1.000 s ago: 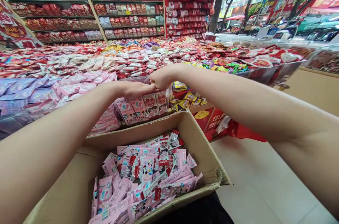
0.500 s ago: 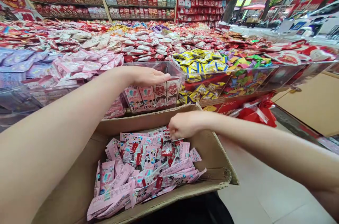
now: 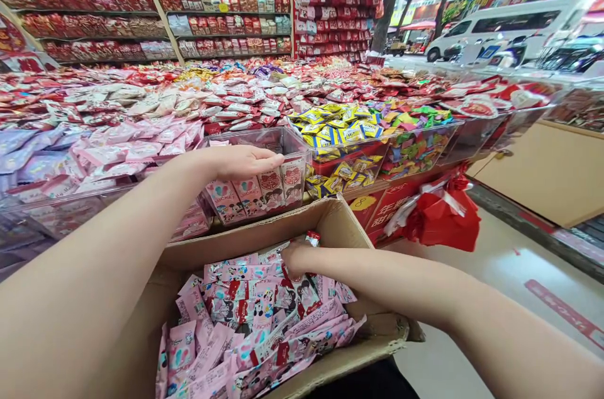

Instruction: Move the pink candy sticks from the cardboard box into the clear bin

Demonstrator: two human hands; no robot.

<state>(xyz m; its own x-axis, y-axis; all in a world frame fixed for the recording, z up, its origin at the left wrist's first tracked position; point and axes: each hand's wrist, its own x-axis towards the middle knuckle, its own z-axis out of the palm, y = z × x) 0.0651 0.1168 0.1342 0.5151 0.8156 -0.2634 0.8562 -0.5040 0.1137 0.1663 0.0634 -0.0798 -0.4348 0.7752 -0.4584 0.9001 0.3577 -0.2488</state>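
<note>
My left hand (image 3: 248, 162) lies flat with fingers stretched over the front of a clear plastic bin (image 3: 302, 148), against upright pink and white packets (image 3: 270, 188). Below it is an open cardboard box (image 3: 352, 226) holding many pink, white and red candy packets (image 3: 262, 308). My right hand (image 3: 298, 260) reaches into the box near its back right corner, among the packets. Its fingers are bent downward and mostly hidden, so what they hold cannot be made out. A red-ended packet shows just behind this hand.
Yellow wrapped candies (image 3: 337, 128) fill the bin to the right, and pink packets (image 3: 136, 147) fill those to the left. Stocked shelves (image 3: 226, 12) stand behind. A red bag (image 3: 441, 216) hangs below the counter. A white van (image 3: 509, 24) is outside.
My right hand has moved down and slightly left, deeper among the packets. My left hand stays at the clear bin. The view has tilted up and shifted right.
</note>
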